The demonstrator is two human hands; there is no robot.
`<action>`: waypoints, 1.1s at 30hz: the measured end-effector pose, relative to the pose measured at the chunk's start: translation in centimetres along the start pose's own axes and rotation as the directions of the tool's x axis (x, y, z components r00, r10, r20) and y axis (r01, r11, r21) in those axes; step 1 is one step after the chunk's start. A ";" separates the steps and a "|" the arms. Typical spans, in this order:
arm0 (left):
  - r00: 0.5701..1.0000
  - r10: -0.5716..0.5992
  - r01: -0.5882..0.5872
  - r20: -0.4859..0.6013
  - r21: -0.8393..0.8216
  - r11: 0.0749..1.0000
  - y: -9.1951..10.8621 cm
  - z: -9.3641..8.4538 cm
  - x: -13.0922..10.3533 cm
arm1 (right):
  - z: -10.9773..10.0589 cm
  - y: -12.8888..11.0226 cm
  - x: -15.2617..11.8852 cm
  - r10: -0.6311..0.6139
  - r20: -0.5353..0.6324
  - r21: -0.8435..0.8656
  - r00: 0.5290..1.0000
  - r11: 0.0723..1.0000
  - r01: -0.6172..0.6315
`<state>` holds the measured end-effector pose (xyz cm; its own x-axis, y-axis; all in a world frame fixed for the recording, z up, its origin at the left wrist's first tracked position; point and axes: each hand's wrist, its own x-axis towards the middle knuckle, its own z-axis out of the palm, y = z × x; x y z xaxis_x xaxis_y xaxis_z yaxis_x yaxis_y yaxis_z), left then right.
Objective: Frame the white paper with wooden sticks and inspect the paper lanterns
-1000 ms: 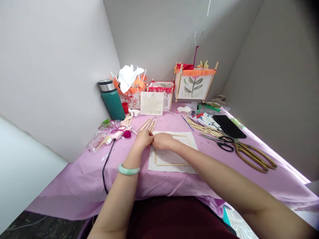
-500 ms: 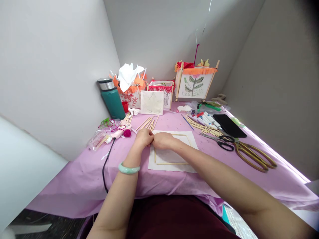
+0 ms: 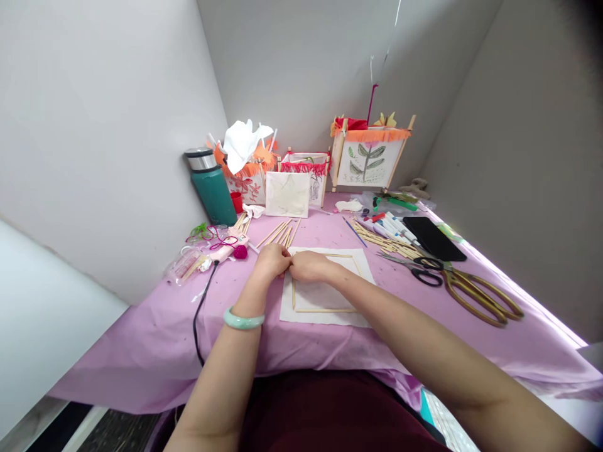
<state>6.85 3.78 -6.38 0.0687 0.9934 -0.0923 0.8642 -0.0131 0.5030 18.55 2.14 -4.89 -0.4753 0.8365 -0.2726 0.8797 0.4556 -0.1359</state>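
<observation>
A white paper sheet (image 3: pixel 325 314) lies on the purple tablecloth (image 3: pixel 235 339) with a square frame of thin wooden sticks (image 3: pixel 325 309) on it. My left hand (image 3: pixel 272 260), a green bangle on its wrist, and my right hand (image 3: pixel 306 265) meet at the frame's far left corner. Both have fingers curled down onto the sticks and paper there. The corner itself is hidden under my fingers.
Loose wooden sticks (image 3: pixel 280 233) lie just beyond my hands. A pink glue gun (image 3: pixel 226 250) with a black cord sits at the left, near a green flask (image 3: pixel 211 187). Scissors (image 3: pixel 464 285), markers (image 3: pixel 393 227) and a black phone (image 3: pixel 433 238) lie at the right. Paper lanterns (image 3: pixel 367 157) stand at the back.
</observation>
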 end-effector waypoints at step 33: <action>0.999 0.038 -0.039 -0.023 -0.054 0.998 -0.1 0.3 -0.2 | 3.4 8.1 -0.9 -0.033 -0.615 0.016 0.788 0.998 0.054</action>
<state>6.92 3.58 -6.69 0.0897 0.9946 -0.0531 0.8328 -0.0456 0.5518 26.18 4.07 -9.02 -0.4098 0.8316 0.3749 0.8530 0.4950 -0.1654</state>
